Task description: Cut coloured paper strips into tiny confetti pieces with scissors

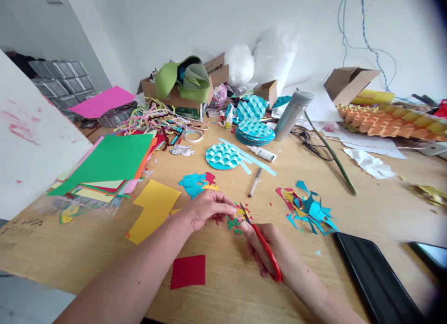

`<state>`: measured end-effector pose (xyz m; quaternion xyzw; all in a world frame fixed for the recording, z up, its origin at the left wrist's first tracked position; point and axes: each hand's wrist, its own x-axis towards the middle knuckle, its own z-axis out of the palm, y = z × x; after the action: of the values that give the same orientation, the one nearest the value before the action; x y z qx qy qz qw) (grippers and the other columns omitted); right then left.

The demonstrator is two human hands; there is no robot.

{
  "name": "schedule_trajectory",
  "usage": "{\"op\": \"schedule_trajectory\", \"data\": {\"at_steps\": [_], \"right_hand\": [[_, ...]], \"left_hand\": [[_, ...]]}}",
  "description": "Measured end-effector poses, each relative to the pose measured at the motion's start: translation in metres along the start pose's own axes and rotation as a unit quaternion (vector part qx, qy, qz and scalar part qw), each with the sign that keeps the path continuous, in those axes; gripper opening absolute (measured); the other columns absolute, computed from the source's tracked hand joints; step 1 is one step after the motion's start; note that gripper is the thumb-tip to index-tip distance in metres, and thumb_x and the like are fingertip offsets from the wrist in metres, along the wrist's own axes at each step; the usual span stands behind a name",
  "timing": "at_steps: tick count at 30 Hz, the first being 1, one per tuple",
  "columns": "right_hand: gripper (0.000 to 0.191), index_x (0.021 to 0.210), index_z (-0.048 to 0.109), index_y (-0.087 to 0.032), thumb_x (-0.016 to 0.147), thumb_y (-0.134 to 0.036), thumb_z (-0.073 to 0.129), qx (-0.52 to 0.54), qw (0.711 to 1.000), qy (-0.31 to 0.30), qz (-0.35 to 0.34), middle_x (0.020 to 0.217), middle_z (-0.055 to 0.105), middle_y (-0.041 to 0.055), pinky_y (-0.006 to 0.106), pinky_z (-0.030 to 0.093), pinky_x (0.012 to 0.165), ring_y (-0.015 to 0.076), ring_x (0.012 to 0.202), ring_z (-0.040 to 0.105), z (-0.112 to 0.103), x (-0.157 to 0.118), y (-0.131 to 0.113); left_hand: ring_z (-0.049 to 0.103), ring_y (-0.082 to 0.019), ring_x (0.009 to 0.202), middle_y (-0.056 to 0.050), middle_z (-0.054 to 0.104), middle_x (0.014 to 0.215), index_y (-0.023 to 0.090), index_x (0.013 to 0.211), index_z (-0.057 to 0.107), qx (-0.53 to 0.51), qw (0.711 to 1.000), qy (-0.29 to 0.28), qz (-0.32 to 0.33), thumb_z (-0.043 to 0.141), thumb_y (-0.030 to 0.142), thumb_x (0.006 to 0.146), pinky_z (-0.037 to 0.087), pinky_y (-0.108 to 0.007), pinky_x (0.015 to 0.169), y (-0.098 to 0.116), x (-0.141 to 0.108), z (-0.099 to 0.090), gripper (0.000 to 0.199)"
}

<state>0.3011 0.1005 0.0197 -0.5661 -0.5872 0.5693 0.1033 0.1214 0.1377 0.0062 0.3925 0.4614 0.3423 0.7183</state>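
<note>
My right hand point(256, 247) is closed round a pair of red-handled scissors point(267, 252), their dark blades pointing away from me. Beside the blades, my left hand point(211, 206) is closed in a pinch on a small yellow paper piece point(239, 212), partly hidden by the fingers. Under both hands lies a heap of tiny green, red and yellow paper snippets point(233, 225). Just beyond my left hand are a blue paper fish point(193, 184) and smaller red and yellow cut-outs. A yellow paper sheet point(159, 203) and a red paper rectangle point(188, 271) rest near my left forearm.
Coloured paper sheets point(115, 158) are stacked at left. Blue paper scraps point(314, 212) and a black phone-like device point(373, 273) lie at right. Further back are a pen point(254, 182), a glue tube point(263, 154), a patterned blue disc point(222, 156) and a steel bottle point(293, 114).
</note>
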Motion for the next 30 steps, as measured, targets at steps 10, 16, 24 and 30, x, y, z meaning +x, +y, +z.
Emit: {"op": "schedule_trajectory", "data": {"at_steps": [10,16,24,30], "right_hand": [[0.067,0.060,0.052,-0.016,0.083,-0.074,0.027,-0.006,0.997,0.004,-0.071,0.043,0.055,0.0022,0.019,0.037,0.041,0.0097,0.038,0.050,-0.002,-0.001,0.000],[0.066,0.058,0.051,-0.016,0.084,-0.072,0.027,-0.009,0.997,-0.001,-0.079,0.042,0.053,0.0012,0.019,0.036,0.041,0.0092,0.037,0.047,0.000,-0.002,-0.001],[0.064,0.059,0.051,-0.016,0.084,-0.072,0.032,0.018,0.997,0.001,-0.069,0.043,0.053,-0.0001,0.019,0.035,0.041,0.0093,0.038,0.048,0.000,-0.001,-0.001],[0.062,0.059,0.051,-0.016,0.088,-0.067,0.031,0.037,0.995,-0.010,-0.090,0.042,0.052,-0.0010,0.018,0.034,0.041,0.0081,0.037,0.047,0.000,0.003,0.007]], "left_hand": [[0.062,-0.013,0.051,-0.007,0.071,0.068,0.015,0.077,0.057,-0.061,0.998,-0.021,0.001,0.075,0.030,0.063,0.038,-0.020,0.044,0.001,-0.003,0.005,0.027],[0.061,-0.012,0.052,-0.006,0.071,0.071,0.015,0.078,0.055,-0.074,0.997,-0.017,0.019,0.073,0.030,0.066,0.040,-0.020,0.043,-0.003,-0.002,0.009,0.026],[0.056,-0.010,0.057,-0.003,0.065,0.067,0.012,0.070,0.062,-0.097,0.994,0.023,0.049,0.077,0.025,0.058,0.044,-0.023,0.055,-0.005,-0.004,0.022,0.024],[0.058,-0.012,0.059,-0.002,0.064,0.063,0.013,0.066,0.062,-0.132,0.989,0.044,0.053,0.080,0.024,0.054,0.043,-0.026,0.057,-0.009,-0.004,0.027,0.024]]}}
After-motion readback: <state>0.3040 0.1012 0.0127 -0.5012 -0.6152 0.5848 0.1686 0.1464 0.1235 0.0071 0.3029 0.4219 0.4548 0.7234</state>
